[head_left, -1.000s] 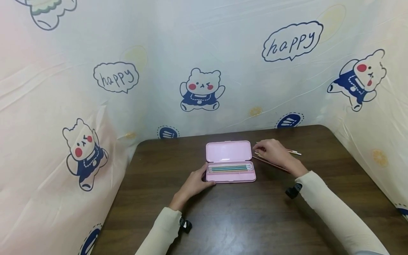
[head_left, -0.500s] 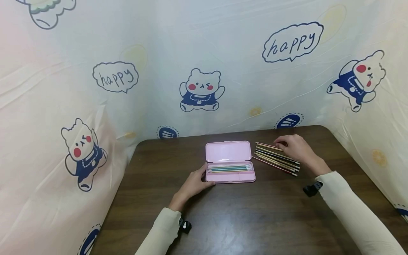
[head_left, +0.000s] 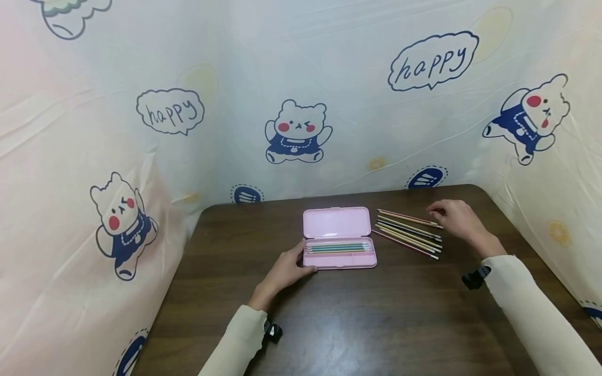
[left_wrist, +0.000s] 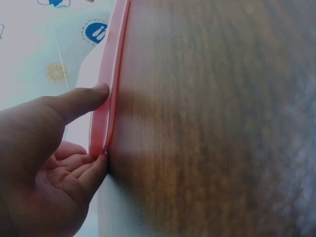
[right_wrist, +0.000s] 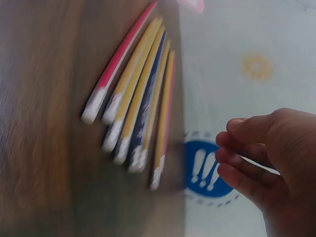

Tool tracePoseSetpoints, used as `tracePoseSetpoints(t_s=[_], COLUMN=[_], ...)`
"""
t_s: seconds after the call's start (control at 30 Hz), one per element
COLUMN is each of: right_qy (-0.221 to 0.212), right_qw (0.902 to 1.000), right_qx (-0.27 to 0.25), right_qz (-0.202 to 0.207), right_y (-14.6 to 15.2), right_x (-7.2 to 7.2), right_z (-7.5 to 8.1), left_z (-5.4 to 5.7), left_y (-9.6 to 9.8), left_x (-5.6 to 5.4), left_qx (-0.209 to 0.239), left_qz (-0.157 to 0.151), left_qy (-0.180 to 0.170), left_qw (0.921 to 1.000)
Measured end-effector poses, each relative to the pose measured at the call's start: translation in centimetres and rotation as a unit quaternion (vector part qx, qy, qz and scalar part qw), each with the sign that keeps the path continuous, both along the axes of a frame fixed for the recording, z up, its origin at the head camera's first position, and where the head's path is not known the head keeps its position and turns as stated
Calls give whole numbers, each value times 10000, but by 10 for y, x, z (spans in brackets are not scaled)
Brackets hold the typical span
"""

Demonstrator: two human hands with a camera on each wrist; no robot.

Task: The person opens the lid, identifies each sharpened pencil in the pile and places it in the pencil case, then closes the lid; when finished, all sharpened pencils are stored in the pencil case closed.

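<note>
The left hand gripped the pink case; the right hand (relaxed, holding nothing) seemed best pinching pencils mid-length.

The pencil case is smooth pink plastic, glossy across the lid. The loose pencils look like smooth painted wood; blur leaves it unclear whether their pale ends include metal. The desk has a brown wood grain with a soft sheen. The backdrop sheet is creased and faintly shiny, the sleeves matt cloth.
</note>
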State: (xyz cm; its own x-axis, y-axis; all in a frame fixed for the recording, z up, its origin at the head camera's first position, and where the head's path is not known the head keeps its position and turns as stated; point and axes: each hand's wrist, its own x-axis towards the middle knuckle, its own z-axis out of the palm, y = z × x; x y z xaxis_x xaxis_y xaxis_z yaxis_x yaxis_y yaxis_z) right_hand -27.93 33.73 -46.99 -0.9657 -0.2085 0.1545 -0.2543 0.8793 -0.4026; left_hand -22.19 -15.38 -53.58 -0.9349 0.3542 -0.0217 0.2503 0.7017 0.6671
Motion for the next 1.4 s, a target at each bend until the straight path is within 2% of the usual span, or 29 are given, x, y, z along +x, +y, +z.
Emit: tracePoseSetpoints(t_s=[0.4,0.63,0.73,0.97,1.23,1.4], right_qy=[-462,-211,-194,-489,-226,-204], right_qw=[9987,9997,9997,9983,9995,9995], right_qx=[160,43,0,-72,-66,-86], right_qz=[-112,-125,-163,-322,-222,-207], right_y=[29,33,33,29,22,19], right_x=[-13,-15,-16,-15,-17,-18], right_z=[-40,-52,-55,-55,-57,-58], left_z=[1,2,2,1,2,2], left_y=[0,-1,-1,-2,-2,-2], left_x=[-1,-2,-1,1,2,3], left_qx=[-12,12,19,66,91,81], left_qz=[108,112,134,109,103,130], left_qy=[-37,-20,-32,-42,-54,-119], left_qw=[9999,9999,9999,9999,9999,9998])
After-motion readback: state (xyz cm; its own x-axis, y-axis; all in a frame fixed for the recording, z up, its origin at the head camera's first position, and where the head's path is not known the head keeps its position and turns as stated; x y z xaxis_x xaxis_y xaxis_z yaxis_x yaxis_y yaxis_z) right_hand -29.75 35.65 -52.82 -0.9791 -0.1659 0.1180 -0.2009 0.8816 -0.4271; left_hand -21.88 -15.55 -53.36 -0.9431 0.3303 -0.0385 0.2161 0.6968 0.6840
